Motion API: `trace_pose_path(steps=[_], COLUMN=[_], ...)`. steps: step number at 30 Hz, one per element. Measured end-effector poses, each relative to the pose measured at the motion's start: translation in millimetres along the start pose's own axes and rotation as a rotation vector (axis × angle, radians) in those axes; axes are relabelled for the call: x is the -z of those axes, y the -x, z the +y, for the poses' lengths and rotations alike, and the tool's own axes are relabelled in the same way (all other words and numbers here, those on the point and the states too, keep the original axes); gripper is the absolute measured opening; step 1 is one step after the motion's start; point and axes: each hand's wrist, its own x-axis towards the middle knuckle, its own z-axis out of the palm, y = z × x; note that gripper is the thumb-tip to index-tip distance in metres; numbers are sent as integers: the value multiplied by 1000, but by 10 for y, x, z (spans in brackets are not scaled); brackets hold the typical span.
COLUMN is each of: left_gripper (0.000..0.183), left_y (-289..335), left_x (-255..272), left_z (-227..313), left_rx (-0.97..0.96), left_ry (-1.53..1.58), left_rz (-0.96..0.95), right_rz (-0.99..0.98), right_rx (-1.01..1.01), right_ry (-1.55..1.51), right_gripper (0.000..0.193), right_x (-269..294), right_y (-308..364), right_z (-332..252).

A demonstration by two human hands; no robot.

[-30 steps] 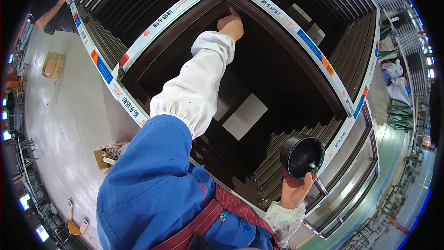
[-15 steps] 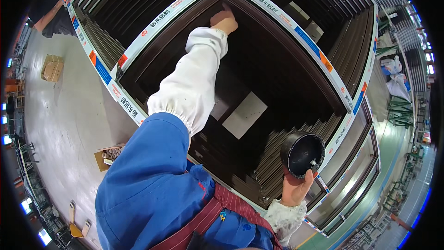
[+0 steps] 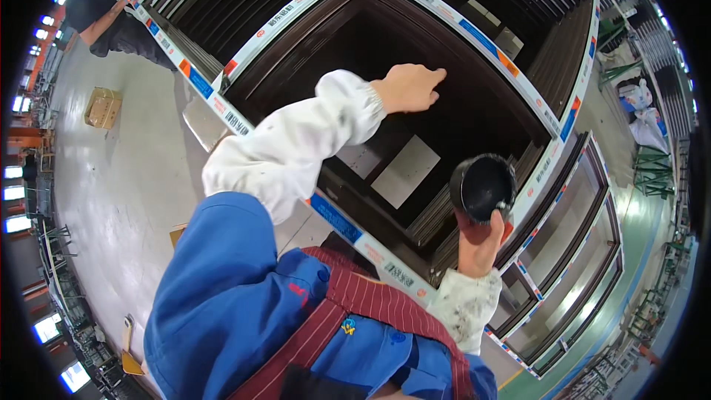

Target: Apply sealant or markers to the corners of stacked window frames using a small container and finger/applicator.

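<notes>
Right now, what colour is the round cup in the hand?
The round cup is black, seen best from the head.

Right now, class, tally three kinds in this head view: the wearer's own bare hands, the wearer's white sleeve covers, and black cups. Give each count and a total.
Bare hands: 2 (left hand, right hand)
White sleeve covers: 2
Black cup: 1
Total: 5
</notes>
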Motion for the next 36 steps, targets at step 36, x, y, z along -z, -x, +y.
trace_pose_path(steps=[36], left_gripper=[73], left_y=[-510], left_x=[-470], left_z=[977], left_rx=[-535], left_ry=[339], left_rz=[-554], right_rz=[346], right_rx=[385], right_ry=[-199], right_gripper=[52], right_x=[-175], right_y=[1263], right_z=[-448])
